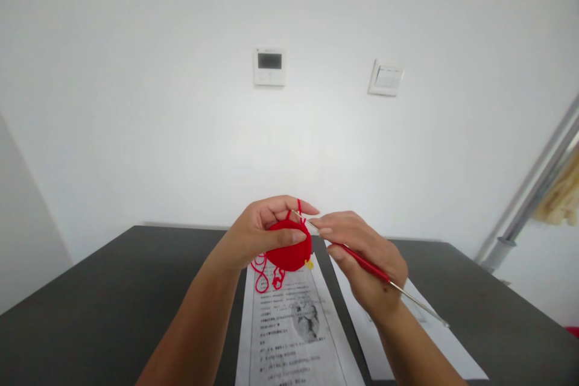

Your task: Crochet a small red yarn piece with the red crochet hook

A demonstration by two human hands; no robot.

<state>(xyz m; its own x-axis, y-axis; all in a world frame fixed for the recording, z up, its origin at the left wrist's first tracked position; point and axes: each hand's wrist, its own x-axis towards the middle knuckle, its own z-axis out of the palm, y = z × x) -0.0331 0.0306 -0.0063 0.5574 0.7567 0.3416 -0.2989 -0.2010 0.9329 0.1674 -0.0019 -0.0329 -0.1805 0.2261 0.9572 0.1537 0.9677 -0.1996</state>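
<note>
My left hand (266, 226) pinches a round red crochet piece (289, 253), thumb across its front, with red yarn (299, 208) running up over the raised index finger. In my right hand (366, 253) is a crochet hook (368, 265) with a red grip and metal ends, held like a pen. Its tip reaches left to the yarn at the top edge of the piece; whether a loop sits on it is too small to tell. A small yellow stitch marker (309, 264) hangs at the lower right edge. Loose red yarn (261, 280) dangles below in loops.
Beneath my hands, a printed sheet (289, 350) with a picture lies on the dark table (181, 289). Another white sheet (375, 350) lies to its right. Behind stands a white wall with a control panel (269, 67) and a switch (386, 78). A metal pole (534, 193) leans at the right.
</note>
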